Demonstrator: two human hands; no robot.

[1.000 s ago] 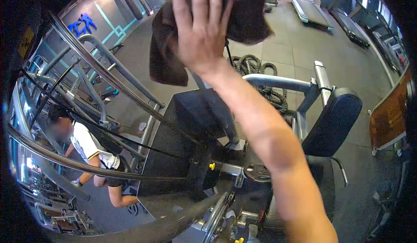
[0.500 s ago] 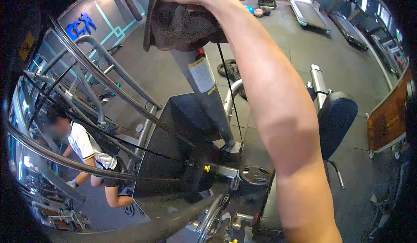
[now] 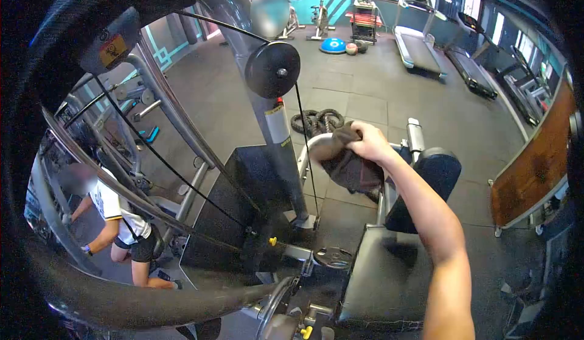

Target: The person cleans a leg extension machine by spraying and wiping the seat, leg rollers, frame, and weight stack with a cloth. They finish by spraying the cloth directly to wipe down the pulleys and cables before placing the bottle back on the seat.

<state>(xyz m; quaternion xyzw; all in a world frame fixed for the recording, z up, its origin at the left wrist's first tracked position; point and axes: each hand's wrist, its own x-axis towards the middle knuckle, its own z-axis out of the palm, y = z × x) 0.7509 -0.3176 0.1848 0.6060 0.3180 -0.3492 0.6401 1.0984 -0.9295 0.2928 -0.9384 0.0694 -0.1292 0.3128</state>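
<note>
My right hand (image 3: 369, 143) is closed on a dark brown cloth (image 3: 359, 168), which hangs bunched below my fingers. It is held out over the gym machine, in front of a curved light frame tube. To its left stand the machine's grey upright post (image 3: 278, 151) and a black round pulley (image 3: 272, 69) with a cable running down. Below my forearm lies a black padded seat (image 3: 383, 279), with a dark upright pad (image 3: 429, 185) behind it. My left hand is out of view.
A person in a white shirt (image 3: 115, 209) crouches at left behind curved metal tubes (image 3: 164, 106). Black battle ropes (image 3: 316, 121) lie on the floor beyond. Treadmills (image 3: 417, 48) stand at the back right, near a brown board (image 3: 532, 170).
My right hand has come down and to the right with the cloth, off the top of the upright post. The pulley there now shows uncovered, and the view has shifted.
</note>
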